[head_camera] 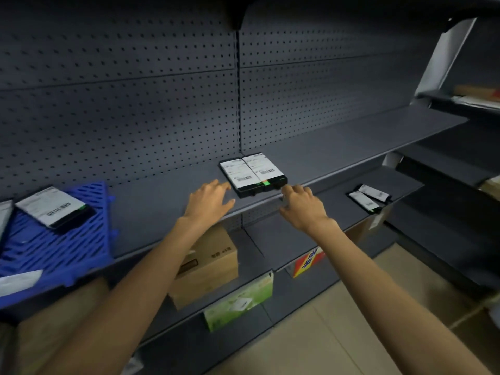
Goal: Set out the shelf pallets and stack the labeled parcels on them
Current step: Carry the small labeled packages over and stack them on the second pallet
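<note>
Two flat black parcels (pixel 253 173) with white barcode labels lie side by side on the dark grey shelf (pixel 167 212), near its front edge. My left hand (pixel 209 200) hovers just left of them, fingers spread and relaxed, fingertips close to the left parcel's corner. Just in front of the right parcel is my right hand (pixel 301 205), its fingers bent towards the shelf lip and holding nothing. A blue slotted pallet (pixel 58 247) lies on the same shelf at far left, with a labeled parcel (pixel 55 208) on top of it.
Two more labeled parcels (pixel 369 197) lie on the lower shelf to the right. Cardboard boxes (pixel 208 266) and a green box (pixel 238 301) sit on the shelves below. A pegboard back wall (pixel 135 104) stands behind. Tiled floor shows at bottom right.
</note>
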Available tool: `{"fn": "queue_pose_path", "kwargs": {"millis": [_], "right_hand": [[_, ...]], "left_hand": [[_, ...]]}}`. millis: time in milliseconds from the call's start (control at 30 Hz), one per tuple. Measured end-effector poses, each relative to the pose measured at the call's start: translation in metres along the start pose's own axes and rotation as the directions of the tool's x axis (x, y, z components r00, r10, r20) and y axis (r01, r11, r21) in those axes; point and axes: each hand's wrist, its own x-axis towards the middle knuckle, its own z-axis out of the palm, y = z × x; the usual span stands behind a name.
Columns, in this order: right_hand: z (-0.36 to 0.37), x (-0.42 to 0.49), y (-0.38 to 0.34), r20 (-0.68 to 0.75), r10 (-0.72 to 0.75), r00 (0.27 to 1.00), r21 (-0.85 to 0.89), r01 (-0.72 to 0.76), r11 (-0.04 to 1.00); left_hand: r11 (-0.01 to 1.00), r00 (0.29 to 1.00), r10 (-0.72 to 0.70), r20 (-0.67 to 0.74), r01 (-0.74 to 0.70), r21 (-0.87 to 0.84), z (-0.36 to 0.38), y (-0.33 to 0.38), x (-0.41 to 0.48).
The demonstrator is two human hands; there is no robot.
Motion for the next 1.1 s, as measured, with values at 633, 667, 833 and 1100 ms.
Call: {"fn": "queue_pose_path", "kwargs": {"millis": [633, 667, 833, 1100], "right_hand": [[0.042, 0.145, 0.060, 0.011, -0.333, 0.943, 0.051, 0.332, 0.942], [0.040, 0.154, 0.062, -0.007, -0.326, 0.945, 0.055, 0.326, 0.944], [0.040, 0.182, 0.047, 0.051, -0.303, 0.952, 0.076, 0.299, 0.951], [0.040, 0.210, 0.042, 0.188, -0.418, 0.889, 0.194, 0.383, 0.903]], "left_hand": [[0.972, 0.966, -0.228, -0.121, 0.233, 0.034, 0.077, 0.032, 0.095], [0.964, 0.956, -0.254, -0.149, 0.263, 0.043, 0.076, 0.030, 0.101], [0.908, 0.908, -0.418, -0.021, 0.418, 0.035, 0.080, 0.040, 0.131], [0.847, 0.850, -0.525, -0.046, 0.527, 0.071, 0.092, 0.050, 0.145]]}}
